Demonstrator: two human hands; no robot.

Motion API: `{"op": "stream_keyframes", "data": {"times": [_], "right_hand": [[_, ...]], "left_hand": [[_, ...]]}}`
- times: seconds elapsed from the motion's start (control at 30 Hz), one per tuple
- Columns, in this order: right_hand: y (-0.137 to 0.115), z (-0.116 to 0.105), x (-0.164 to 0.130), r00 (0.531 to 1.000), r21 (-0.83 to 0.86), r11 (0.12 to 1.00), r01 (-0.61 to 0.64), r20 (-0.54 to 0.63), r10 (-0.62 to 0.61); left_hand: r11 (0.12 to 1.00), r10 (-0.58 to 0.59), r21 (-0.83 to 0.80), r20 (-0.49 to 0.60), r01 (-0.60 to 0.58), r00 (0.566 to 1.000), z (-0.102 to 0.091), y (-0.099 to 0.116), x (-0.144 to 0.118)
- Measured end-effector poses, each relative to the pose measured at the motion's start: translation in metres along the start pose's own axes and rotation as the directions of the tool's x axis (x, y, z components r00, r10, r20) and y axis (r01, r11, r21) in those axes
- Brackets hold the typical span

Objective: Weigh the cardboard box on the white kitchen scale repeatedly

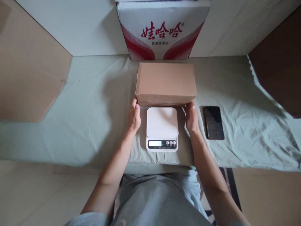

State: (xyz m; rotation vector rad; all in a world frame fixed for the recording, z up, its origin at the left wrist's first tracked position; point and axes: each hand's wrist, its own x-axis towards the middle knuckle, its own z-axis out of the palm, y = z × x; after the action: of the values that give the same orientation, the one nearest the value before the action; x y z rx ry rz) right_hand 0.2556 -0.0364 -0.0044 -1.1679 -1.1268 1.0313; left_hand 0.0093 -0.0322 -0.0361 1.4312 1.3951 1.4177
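Note:
A brown cardboard box (166,80) is between my two hands, just behind the kitchen scale. My left hand (134,116) grips its near left corner from the side, with the fingers partly hidden behind the box. At the near right corner, my right hand (191,115) holds it the same way, fingertips tucked by the lower edge. Whether the box rests on the cloth or is slightly raised, I cannot tell. The white digital scale (162,123) lies between my wrists with nothing on its plate. Its display is lit, but the reading is illegible.
A black phone (213,122) lies right of my right hand on the pale green cloth (87,94). Behind stands a white and red carton (162,29) against the wall. Large cardboard panels (30,69) flank the left side and the right side. The cloth's front edge is near my body.

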Motion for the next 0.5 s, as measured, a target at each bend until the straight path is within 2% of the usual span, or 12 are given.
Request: {"op": "stream_keyframes", "data": {"times": [0.17,0.3,0.4,0.5], "right_hand": [[-0.028,-0.007,-0.009,0.994,0.005,0.995,0.102,-0.031,-0.102],[-0.051,-0.01,-0.042,0.993,-0.009,0.995,0.103,-0.064,-0.103],[-0.052,-0.012,-0.07,0.994,0.015,0.996,0.084,-0.07,-0.083],[-0.043,-0.016,-0.092,0.994,0.056,0.997,0.058,-0.094,-0.053]], "left_hand": [[0.993,0.1,-0.059,-0.047,-0.103,0.994,-0.006,0.047,-0.008],[0.991,0.089,-0.098,-0.067,-0.096,0.994,-0.016,0.085,-0.039],[0.994,0.02,-0.102,-0.065,-0.026,0.998,-0.02,0.093,-0.069],[0.991,0.009,-0.136,-0.056,-0.016,0.998,-0.019,0.086,-0.09]]}}
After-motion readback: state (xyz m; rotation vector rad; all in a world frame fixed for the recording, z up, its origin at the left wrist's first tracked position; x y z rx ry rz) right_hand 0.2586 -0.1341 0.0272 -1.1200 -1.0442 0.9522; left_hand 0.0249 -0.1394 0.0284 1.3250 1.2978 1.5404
